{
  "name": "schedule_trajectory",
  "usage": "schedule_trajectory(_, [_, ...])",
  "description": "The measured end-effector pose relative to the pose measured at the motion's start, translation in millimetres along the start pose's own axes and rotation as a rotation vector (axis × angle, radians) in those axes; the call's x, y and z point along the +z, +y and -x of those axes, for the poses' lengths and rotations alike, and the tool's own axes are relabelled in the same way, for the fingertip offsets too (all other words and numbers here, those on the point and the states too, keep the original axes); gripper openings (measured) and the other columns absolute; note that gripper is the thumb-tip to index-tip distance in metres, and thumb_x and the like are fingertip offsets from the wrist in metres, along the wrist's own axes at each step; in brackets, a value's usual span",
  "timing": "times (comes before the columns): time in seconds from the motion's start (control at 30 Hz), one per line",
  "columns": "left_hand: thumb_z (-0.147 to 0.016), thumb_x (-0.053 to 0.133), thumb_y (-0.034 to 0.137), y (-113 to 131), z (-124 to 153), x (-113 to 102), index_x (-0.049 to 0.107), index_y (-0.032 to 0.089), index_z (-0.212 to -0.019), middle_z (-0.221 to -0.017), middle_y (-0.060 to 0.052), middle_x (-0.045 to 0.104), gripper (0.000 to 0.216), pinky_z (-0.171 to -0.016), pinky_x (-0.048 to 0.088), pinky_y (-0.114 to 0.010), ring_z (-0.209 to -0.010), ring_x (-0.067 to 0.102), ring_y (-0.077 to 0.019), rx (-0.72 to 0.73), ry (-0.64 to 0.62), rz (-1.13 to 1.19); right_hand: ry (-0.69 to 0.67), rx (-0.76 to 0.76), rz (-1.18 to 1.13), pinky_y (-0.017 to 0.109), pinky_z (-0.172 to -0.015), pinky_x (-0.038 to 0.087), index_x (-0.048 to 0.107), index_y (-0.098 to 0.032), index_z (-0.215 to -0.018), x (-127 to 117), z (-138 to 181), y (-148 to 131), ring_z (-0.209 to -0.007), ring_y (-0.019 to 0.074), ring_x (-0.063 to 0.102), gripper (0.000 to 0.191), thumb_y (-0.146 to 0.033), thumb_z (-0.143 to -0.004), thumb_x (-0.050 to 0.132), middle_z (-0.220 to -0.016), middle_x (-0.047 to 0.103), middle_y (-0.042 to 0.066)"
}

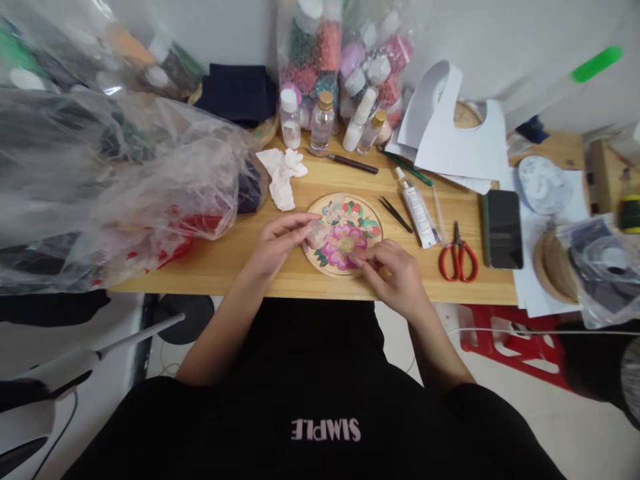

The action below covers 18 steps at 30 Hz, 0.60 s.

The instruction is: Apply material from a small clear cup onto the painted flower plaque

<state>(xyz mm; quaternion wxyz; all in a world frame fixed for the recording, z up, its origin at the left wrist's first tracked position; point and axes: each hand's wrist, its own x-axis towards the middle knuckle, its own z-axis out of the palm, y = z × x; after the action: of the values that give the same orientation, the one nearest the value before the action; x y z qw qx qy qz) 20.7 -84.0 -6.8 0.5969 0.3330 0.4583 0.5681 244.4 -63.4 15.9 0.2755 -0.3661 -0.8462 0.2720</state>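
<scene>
A round wooden disc painted with a pink flower and green leaves lies near the front edge of the wooden table. My left hand is at the disc's left rim, its fingers closed on a small clear plastic piece. My right hand rests on the disc's lower right rim with its fingers pinched together against the painted surface; what they hold, if anything, is hidden.
Black tweezers, a glue tube, red scissors and a dark phone lie right of the disc. Crumpled tissue, small bottles and bead bags stand behind. Large plastic bags fill the left.
</scene>
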Motion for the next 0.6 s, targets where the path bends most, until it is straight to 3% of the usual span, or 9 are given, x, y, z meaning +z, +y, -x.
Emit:
schedule_trajectory(0.4, [-0.069, 0.08, 0.032, -4, -2, -3, 0.077, 0.02, -0.087, -0.087, -0.004, 0.075, 0.022, -0.054, 0.048, -0.023, -0.06, 0.063, -0.0103, -0.004, -0.013, 0.023, -0.054, 0.021, 0.099, 0.032, -0.058, 0.044, 0.063, -0.022, -0.08, 1, 22, 3, -0.069, 0.0193, 0.058, 0.012, -0.021, -0.09, 0.056, -0.069, 0.064, 0.004])
schedule_trajectory(0.6, [-0.069, 0.08, 0.031, -2, -1, -1, 0.078, 0.022, -0.087, -0.084, -0.002, 0.075, 0.02, -0.055, 0.047, -0.022, -0.06, 0.063, -0.0096, -0.001, -0.005, 0.03, -0.062, 0.011, 0.113, 0.032, -0.058, 0.044, 0.062, -0.022, -0.08, 1, 24, 4, -0.067, 0.0185, 0.057, 0.013, -0.019, -0.09, 0.055, -0.069, 0.064, 0.003])
